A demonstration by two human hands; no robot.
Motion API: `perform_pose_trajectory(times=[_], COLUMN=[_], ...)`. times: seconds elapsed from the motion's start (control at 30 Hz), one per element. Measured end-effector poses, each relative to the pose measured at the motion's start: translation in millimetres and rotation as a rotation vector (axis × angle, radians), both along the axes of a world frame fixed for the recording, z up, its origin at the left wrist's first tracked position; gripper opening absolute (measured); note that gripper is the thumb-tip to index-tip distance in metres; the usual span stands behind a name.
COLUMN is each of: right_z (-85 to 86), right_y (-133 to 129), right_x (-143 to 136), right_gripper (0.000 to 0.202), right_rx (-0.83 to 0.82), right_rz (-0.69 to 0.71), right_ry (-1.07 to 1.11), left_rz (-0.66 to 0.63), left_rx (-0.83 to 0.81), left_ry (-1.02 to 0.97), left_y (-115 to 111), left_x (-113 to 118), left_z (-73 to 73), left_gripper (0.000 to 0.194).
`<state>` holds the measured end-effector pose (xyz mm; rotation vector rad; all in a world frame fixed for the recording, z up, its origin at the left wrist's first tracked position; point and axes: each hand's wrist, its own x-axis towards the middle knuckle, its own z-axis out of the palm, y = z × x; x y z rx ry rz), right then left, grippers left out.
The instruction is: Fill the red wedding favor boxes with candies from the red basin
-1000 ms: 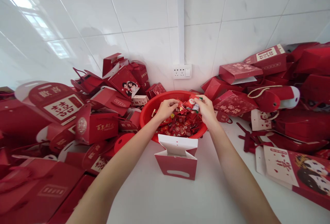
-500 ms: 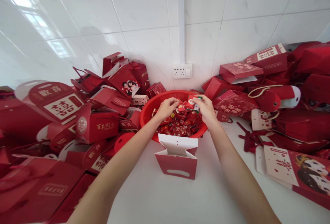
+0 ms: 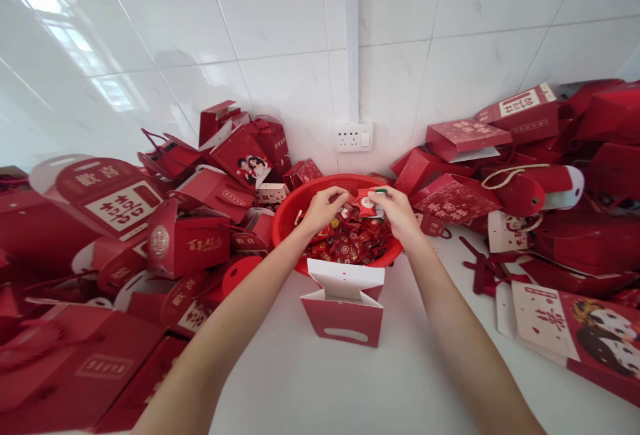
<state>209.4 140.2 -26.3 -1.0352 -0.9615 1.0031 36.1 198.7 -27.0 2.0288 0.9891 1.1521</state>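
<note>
A red oval plastic basket (image 3: 287,211) stands against the wall, filled with small candies in mostly red wrappers (image 3: 350,248). Over its right side, my right hand (image 3: 399,213) is closed on a red wrapped candy (image 3: 367,205) with a pale round mark; a green-and-white wrapper (image 3: 380,211) shows behind it in the same fingers. Above the candies at the left, my left hand (image 3: 325,209) has thumb and fingertips pinched together; what they hold, if anything, I cannot make out. Before the basket stands a red gift box (image 3: 345,318), its white-lined top opened.
Red gift boxes (image 3: 187,241) are heaped at the left, and more boxes (image 3: 455,198) pile up at the right. A flat box with cartoon figures (image 3: 575,335) lies on the white table (image 3: 300,388) at right. The tiled wall bears a socket (image 3: 354,137).
The red candy in my right hand has turned and now hangs lower, its face toward me. My left fingertips have shifted slightly up, away from the candy below them. The box has stayed put.
</note>
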Motion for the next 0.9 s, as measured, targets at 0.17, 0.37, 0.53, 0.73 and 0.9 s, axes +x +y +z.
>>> perform_pose_trajectory(times=[0.17,0.37,0.53,0.73,0.9], right_z=[0.3,1.2,7.3,31.4,62.6], right_y=[-1,-3,-8,-25,-61], right_x=[0,1,0,-6,2], right_gripper=[0.027,0.03,0.032,0.034,0.031], right_rx=[-0.018,-0.025,0.041,0.2,0.276], right_rz=[0.044,0.06,0.081,0.119,0.099], right_ry=[-0.051,-0.088,-0.07,-0.047,-0.145], left_rz=[-0.015,-0.137,-0.242,-0.286,-0.272], left_rx=[-0.02,-0.182,-0.181,-0.136,0.006], left_ry=[-0.034,-0.14,-0.245,-0.36,-0.297], left_y=[1,-2,-13,-51,-99], left_x=[0,2,-1,-17,-53], left_z=[-1.9,0.5,13.2,36.2,58.8], left_gripper=[0.023,0.036,0.045,0.048,0.027])
